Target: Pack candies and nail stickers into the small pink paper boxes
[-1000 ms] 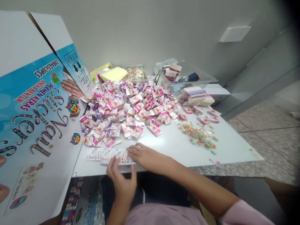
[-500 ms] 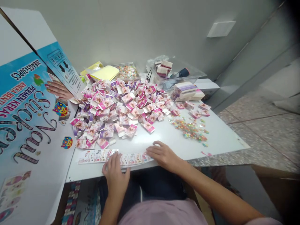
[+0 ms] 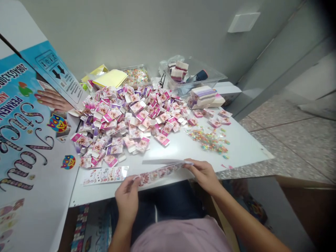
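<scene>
A printed sticker strip (image 3: pixel 159 174) is held between my two hands, lifted and tilted above the table's front edge. Its left end is pinched in my left hand (image 3: pixel 128 196). At the other end, the thumb and fingers of my right hand (image 3: pixel 203 174) grip it, along with a pale layer that stands out behind the strip. To the left, another sticker strip (image 3: pixel 106 175) lies flat on the white table (image 3: pixel 157 154). Beyond my hands spreads a big heap of small pink and purple boxes (image 3: pixel 136 119), several with flaps up.
Small wrapped candies (image 3: pixel 210 140) are scattered on the right. Stacks of flat cartons (image 3: pixel 203 96) stand behind them, beside a clear plastic bin (image 3: pixel 210 78). A tray of candies (image 3: pixel 136 76) and yellow paper (image 3: pixel 111 78) sit at the back. A large printed carton (image 3: pixel 52 168) borders the left side.
The right-hand sticker strip has come up off the table. My left hand has gone from lying over the strips to pinching its end; my right hand has shifted right with the other end.
</scene>
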Demonstrator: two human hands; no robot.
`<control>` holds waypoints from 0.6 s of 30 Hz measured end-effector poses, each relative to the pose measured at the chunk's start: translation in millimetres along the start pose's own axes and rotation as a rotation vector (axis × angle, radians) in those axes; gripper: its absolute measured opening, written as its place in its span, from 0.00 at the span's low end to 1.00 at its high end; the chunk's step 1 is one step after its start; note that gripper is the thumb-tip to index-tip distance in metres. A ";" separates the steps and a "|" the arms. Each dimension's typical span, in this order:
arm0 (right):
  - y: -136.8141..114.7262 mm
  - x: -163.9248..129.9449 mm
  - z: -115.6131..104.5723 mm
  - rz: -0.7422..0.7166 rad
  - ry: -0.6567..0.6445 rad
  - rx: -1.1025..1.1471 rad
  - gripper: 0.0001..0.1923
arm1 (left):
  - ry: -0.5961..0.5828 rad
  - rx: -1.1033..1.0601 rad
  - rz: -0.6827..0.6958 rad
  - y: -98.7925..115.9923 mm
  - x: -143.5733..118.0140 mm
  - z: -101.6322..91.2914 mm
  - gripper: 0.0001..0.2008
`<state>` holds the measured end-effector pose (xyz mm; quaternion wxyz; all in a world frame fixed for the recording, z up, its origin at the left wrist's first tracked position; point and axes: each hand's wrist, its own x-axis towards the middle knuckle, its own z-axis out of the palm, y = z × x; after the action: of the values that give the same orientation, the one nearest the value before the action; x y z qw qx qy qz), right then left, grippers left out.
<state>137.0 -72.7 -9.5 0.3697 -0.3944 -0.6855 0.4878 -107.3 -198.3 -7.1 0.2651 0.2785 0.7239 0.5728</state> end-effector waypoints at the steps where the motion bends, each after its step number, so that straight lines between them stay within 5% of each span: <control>1: 0.9 -0.8 -4.8 0.051 0.007 0.026 0.14 | 0.006 -0.034 -0.023 1.3 2.4 -1.4 0.11; 8: 9.0 -3.7 -26.9 0.243 -0.005 0.293 0.24 | 0.336 -0.150 -0.094 -0.3 44.5 -44.3 0.19; 11: 4.1 -6.4 -24.3 0.296 -0.088 0.416 0.29 | 0.427 0.185 -0.006 -1.6 60.6 -65.4 0.23; 13: -3.6 -8.3 -22.0 0.290 -0.133 0.467 0.31 | 0.451 0.449 0.183 4.4 58.0 -65.9 0.30; 16: -24.3 -9.4 -21.6 0.236 -0.200 0.405 0.28 | 0.366 0.545 0.553 25.0 32.3 -39.4 0.30; 18: -41.9 -8.2 -22.1 0.185 -0.264 0.257 0.25 | 0.088 0.475 0.702 42.3 9.8 -9.9 0.28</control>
<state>152.5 -80.6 35.2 0.2777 -0.3380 -0.6208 0.6506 -117.0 -190.1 35.6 -0.0488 0.5367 0.7077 0.4568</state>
